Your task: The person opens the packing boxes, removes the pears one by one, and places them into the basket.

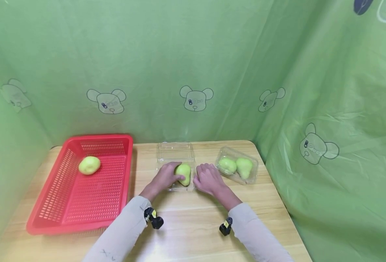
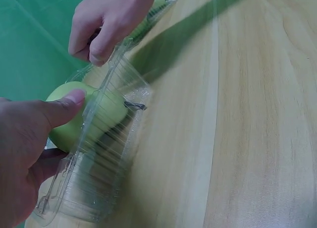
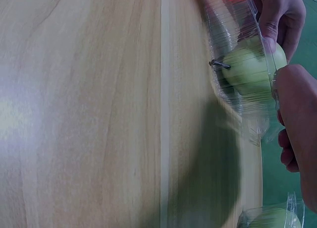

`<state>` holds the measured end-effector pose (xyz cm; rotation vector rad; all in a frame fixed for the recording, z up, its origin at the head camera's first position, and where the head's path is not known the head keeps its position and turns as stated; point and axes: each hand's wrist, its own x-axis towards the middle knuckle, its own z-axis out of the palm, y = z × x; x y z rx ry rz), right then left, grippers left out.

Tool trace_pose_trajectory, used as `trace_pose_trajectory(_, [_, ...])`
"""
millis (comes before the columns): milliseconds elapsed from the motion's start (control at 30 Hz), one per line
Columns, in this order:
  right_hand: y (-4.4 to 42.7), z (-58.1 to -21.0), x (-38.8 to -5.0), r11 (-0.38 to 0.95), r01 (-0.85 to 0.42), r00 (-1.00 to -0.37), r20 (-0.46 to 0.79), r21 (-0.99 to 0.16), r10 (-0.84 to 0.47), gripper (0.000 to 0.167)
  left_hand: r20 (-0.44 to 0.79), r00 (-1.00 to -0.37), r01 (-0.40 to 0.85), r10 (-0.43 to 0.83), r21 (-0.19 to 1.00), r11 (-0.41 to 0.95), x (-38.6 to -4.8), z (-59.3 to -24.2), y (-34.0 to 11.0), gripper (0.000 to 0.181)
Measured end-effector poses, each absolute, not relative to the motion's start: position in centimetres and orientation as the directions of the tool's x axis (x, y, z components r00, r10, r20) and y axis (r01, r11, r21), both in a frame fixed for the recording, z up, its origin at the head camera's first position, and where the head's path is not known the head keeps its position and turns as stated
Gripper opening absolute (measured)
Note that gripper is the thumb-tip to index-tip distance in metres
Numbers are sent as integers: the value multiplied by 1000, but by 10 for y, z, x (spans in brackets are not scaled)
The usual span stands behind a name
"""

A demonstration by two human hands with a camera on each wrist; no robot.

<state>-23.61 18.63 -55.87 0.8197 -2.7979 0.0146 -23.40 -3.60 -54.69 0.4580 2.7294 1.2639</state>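
A green pear (image 1: 185, 174) sits in the right part of a clear plastic clamshell box (image 1: 176, 151), whose lid is folded back away from me. My left hand (image 1: 165, 177) grips the pear, the thumb on its near side and the fingers behind it. In the left wrist view the pear's dark stem (image 2: 135, 106) points at the box's ribbed wall (image 2: 101, 163). At the box's right side, my right hand (image 1: 210, 179) pinches the rim between thumb and curled fingers. Part of the box is hidden under both hands.
Right of the hands lies another clear box (image 1: 226, 149) with two pears (image 1: 244, 166) inside. A red perforated basket (image 1: 78, 229) stands on the left, holding one yellow-green fruit (image 1: 89, 165). Green curtains (image 1: 193, 65) enclose the wooden table (image 1: 186, 233) at the back and sides.
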Motion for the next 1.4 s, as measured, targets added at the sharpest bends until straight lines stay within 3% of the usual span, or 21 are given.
trace_pose_trajectory(433, [186,-557,-236,848,-527,-829,188,56,-527,22,116,-943,297,311,714,633,-231,-545,-38,60])
trace_pose_trajectory(900, [185,-556,-237,844,-529,-827,172,85,-535,23,165,-913,388,372,631,672,-237,-527,-48,59])
trace_pose_trajectory(1400, [186,-556,-237,841,-537,-819,200,68,-538,22,122,-938,318,323,670,670,-242,-499,-63,58])
